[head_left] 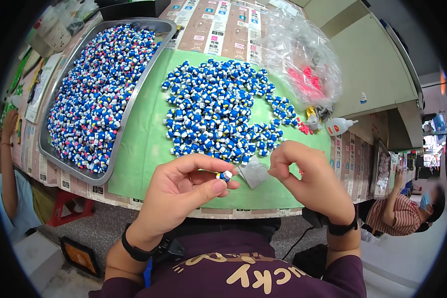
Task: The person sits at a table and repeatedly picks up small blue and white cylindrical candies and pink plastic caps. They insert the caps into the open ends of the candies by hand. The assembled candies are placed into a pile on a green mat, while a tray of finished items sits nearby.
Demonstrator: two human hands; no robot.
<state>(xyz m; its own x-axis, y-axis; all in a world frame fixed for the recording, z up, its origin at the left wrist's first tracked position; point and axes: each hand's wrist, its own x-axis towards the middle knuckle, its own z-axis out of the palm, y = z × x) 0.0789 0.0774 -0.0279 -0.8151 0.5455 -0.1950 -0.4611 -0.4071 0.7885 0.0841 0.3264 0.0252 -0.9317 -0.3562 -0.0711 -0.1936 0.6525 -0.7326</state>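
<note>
"Left hand (185,184)?"
"Nearly closed, I see: thumb and fingers pinch one blue figurine (226,176), left of the grey patch (255,174). I'd steady it lightly, white end clear."
"Right hand (307,171)?"
"Curled; I can't tell if it grips anything."

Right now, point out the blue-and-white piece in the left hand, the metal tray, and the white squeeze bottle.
Blue-and-white piece (224,176): head view, middle of its visible body.
Metal tray (100,180): head view, rim at its near right corner.
White squeeze bottle (336,127): head view, middle of its body.
</note>
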